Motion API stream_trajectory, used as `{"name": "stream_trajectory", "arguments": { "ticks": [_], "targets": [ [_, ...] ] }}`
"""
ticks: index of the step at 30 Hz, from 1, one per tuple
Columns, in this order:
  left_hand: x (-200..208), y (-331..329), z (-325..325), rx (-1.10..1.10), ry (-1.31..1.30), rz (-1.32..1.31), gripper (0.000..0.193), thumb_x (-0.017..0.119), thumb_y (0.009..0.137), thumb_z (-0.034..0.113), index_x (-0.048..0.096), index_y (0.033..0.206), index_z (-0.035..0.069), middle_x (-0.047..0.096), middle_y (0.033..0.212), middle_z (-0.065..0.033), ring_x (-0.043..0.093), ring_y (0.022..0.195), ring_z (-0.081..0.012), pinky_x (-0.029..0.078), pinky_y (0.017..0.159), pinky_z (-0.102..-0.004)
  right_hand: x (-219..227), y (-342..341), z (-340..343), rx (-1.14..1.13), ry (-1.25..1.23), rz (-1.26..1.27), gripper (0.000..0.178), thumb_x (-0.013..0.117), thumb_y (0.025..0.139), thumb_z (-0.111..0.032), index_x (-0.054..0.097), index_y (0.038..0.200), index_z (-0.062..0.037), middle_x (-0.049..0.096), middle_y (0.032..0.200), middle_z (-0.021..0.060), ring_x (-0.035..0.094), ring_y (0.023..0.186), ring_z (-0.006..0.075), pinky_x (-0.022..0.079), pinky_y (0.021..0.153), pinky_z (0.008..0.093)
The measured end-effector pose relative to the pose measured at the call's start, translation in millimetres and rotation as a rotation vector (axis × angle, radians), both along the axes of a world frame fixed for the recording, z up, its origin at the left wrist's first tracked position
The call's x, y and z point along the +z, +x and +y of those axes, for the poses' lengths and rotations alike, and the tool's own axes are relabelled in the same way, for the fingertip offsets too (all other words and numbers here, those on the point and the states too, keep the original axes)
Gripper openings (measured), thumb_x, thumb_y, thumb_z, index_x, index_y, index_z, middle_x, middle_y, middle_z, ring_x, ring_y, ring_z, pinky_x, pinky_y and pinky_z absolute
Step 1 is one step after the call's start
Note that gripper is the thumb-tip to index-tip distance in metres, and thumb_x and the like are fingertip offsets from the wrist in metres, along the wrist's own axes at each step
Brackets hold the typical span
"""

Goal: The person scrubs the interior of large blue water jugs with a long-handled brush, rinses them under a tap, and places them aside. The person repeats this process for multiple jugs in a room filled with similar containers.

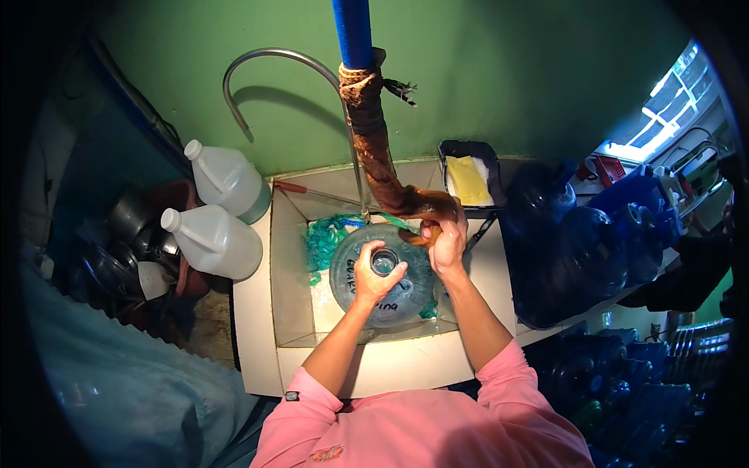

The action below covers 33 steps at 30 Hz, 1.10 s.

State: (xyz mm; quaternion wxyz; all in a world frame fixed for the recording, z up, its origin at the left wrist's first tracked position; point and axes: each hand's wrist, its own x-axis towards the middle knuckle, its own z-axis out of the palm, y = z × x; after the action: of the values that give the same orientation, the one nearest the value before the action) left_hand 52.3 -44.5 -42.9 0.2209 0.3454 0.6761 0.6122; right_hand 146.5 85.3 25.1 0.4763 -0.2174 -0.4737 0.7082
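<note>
A large clear-blue water jug (395, 303) stands upright in the sink (292, 300), its open neck facing up at me. My left hand (374, 274) curls around that neck, thumb on one side and fingers on the other. To its right, my right hand (447, 242) grips the lower end of a brown wrapped hose (380, 168), which hangs from a blue pipe (353, 35). The hose's tip bends toward the jug, right of and beyond the neck. Green netting (326, 242) lies in the sink behind the jug, partly hidden by it.
Two white plastic jugs (214, 243) stand left of the sink, beside dark pots (133, 226). A thin curved metal faucet (292, 52) rises behind. At the back right sits a black container (471, 173) with a yellow sponge-like block. Several blue jugs (581, 242) crowd the right.
</note>
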Motion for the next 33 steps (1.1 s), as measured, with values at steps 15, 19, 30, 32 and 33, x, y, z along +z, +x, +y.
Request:
{"name": "stream_trajectory", "arguments": {
  "ticks": [15, 19, 30, 32, 33],
  "targets": [
    [-28, 1, -20, -0.073, 0.054, -0.056, 0.076, 0.069, 0.078, 0.025, 0.038, 0.143, 0.002, 0.053, 0.134, -0.0195, 0.048, 0.131, -0.0263, 0.033, 0.113, -0.0451, -14, -21, -64, 0.291, 0.234, -0.417, 0.040, 0.058, 0.096, -0.011, 0.040, 0.131, -0.0034, 0.056, 0.118, 0.0118, 0.056, 0.110, 0.0171, 0.045, 0.096, 0.0337],
    [21, -15, -30, -0.095, 0.472, -0.364, 0.088, 0.068, 0.078, 0.023, 0.023, 0.150, 0.002, 0.042, 0.146, -0.0223, 0.040, 0.138, -0.0349, 0.025, 0.120, -0.0468, -22, 3, -51, 0.530, 0.248, -0.370, 0.050, 0.066, 0.095, -0.022, 0.041, 0.132, -0.0016, 0.056, 0.121, 0.0120, 0.055, 0.114, 0.0190, 0.044, 0.100, 0.0347],
    [70, -32, 38, -0.071, 0.074, 0.005, 0.033, 0.072, 0.086, 0.021, 0.064, 0.111, 0.001, 0.066, 0.090, -0.0036, 0.060, 0.086, -0.0127, 0.049, 0.078, -0.0310, -118, -52, -57, 0.323, 0.759, -0.835, 0.060, 0.078, 0.079, -0.017, 0.053, 0.132, -0.0051, 0.060, 0.130, 0.0096, 0.057, 0.119, 0.0232, 0.046, 0.103, 0.0402],
    [60, -40, 34, -0.058, 0.121, 0.043, 0.026, 0.068, 0.089, 0.021, 0.065, 0.105, 0.000, 0.065, 0.085, -0.0026, 0.058, 0.080, -0.0116, 0.049, 0.074, -0.0300, -112, -56, -41, 0.541, 0.744, -0.750, 0.053, 0.079, 0.077, -0.018, 0.059, 0.123, -0.0044, 0.065, 0.120, 0.0103, 0.062, 0.111, 0.0238, 0.049, 0.098, 0.0399],
    [57, -42, 33, -0.056, 0.161, 0.016, 0.025, 0.067, 0.090, 0.021, 0.065, 0.103, 0.000, 0.064, 0.086, -0.0024, 0.058, 0.080, -0.0114, 0.049, 0.073, -0.0297, -111, -59, -38, 0.607, 0.631, -0.652, 0.047, 0.079, 0.077, -0.018, 0.061, 0.118, -0.0037, 0.067, 0.114, 0.0112, 0.064, 0.105, 0.0244, 0.051, 0.095, 0.0397]
  ]
}}
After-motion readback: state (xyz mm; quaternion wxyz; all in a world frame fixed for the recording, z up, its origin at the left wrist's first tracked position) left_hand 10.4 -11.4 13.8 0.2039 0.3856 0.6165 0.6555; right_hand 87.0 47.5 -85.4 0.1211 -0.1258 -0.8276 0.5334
